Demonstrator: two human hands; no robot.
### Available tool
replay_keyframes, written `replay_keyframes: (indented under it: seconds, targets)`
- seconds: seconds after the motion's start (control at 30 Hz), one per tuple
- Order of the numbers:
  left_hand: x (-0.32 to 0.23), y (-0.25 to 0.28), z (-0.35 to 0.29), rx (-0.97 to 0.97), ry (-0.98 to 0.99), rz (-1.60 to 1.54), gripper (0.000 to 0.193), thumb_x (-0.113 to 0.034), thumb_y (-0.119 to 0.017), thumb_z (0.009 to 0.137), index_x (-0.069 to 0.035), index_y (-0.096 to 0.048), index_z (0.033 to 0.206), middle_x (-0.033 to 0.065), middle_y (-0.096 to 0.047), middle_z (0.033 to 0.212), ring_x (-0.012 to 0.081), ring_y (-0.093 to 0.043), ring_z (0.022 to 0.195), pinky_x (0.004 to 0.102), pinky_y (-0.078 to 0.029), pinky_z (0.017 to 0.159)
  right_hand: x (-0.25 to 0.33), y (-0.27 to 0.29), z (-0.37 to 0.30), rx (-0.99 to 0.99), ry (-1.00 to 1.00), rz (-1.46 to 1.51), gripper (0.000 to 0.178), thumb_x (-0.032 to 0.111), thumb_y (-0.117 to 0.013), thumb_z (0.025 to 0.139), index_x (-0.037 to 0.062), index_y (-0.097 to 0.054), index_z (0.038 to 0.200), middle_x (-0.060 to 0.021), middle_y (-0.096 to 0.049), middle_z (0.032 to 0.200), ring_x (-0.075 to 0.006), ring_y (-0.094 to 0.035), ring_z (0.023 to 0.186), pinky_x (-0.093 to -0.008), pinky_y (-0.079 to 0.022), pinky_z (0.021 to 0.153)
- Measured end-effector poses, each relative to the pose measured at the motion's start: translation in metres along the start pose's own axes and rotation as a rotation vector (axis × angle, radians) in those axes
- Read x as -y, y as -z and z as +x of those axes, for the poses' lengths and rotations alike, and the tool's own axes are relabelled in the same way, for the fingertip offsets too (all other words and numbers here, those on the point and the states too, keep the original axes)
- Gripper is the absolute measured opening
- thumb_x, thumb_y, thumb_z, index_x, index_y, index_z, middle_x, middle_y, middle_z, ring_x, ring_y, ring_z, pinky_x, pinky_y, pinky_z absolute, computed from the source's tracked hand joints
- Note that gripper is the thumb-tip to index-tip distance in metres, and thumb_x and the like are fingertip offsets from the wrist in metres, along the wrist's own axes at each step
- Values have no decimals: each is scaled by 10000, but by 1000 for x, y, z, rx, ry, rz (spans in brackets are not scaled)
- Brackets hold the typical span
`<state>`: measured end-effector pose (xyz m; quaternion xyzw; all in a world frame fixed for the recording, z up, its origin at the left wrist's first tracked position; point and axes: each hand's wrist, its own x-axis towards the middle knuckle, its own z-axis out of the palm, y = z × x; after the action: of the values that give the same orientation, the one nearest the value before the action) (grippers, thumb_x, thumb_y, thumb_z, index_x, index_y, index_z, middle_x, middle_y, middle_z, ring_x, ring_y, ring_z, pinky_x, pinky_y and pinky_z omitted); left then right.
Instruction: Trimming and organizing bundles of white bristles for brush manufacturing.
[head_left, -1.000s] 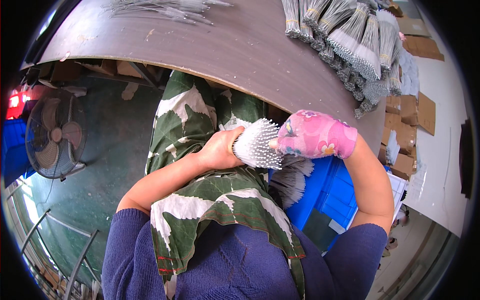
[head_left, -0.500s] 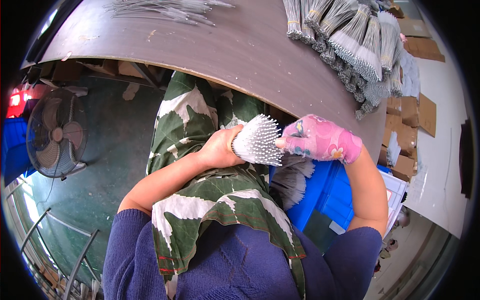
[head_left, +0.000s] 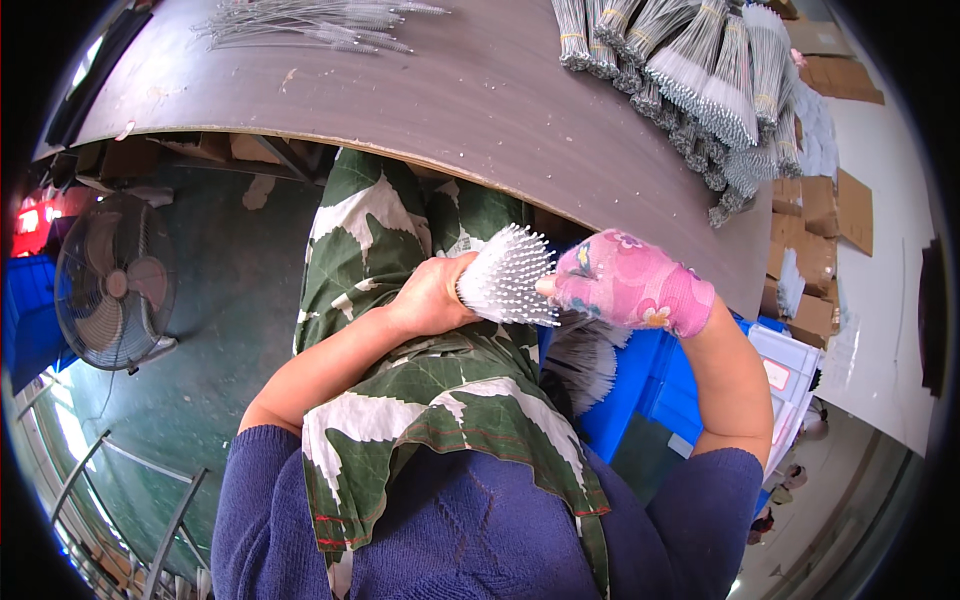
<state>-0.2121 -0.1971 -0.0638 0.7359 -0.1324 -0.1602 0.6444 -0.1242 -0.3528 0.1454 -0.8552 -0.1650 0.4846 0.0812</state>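
Observation:
My left hand (head_left: 436, 296) is wrapped round a bundle of thin wire brushes (head_left: 506, 276) with white bristles, held above my lap. Their white-tipped ends fan out toward the right. My right hand (head_left: 632, 284), in a pink flowered glove with bare fingertips, is closed right beside those ends. Its thumb tip meets the edge of the bundle; whatever the fingers pinch is hidden. Below my right hand, more wire brushes (head_left: 584, 368) lie by a blue crate (head_left: 640, 385).
The brown table (head_left: 440, 110) curves in front of me. Tied brush bundles (head_left: 705, 85) are heaped at its right, and loose brushes (head_left: 320, 22) lie at its far left. A standing fan (head_left: 115, 283) is on the left, cardboard boxes (head_left: 808, 250) on the right.
My right hand has turned slightly, its fingers more curled in, and stays by the brush tips. The left hand keeps its hold on the bundle. The whole view has shifted a little.

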Motion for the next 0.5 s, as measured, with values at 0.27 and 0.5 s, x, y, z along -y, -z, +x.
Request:
replay_keyframes:
  seconds: [0.27,0.5]
  targets:
    - [-4,2,0,-13,2,-8,397,-191,-751,661,-55,-592,998,160,-647,913,337,-619,878,368,-496,751,-2,-4,4,-36,18,29,441,426,-529,871,4,-652,832,-215,-608,768,-351,-592,778,-403,-448,732]
    - [-7,3,-2,-24,34,-28,392,-188,-747,664,-63,-591,1002,154,-648,911,334,-618,884,373,-491,757,-3,-9,7,-91,19,161,416,390,-565,874,1,-624,740,-73,-498,570,-144,-444,575,-326,-406,597]
